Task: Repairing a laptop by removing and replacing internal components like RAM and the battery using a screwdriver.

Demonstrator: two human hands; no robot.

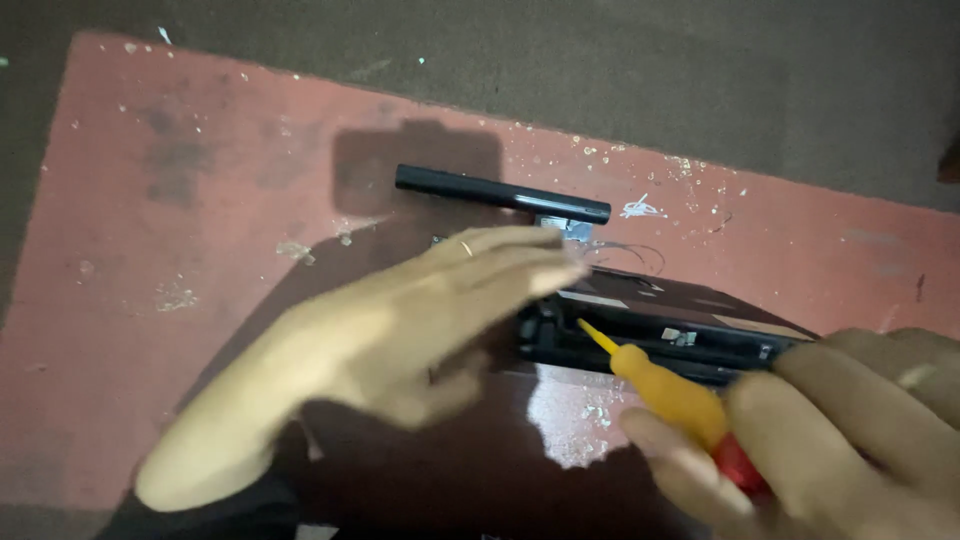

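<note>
You have very few labels in front of you, and no packages, signs or screens. On the top face of the flat black electronic device (pixel 690 305), near its left end, there is one pale grey rectangular sticker (pixel 592 298); it is long and narrow and lies along the edge. At the right end of the same face there is a second pale beige sticker strip (pixel 762 326), also long and thin, just before your right hand. Inside the open slot of the device you see a small silver-white rectangular tag (pixel 678 337). What is printed on them is too blurred to make out.
</note>
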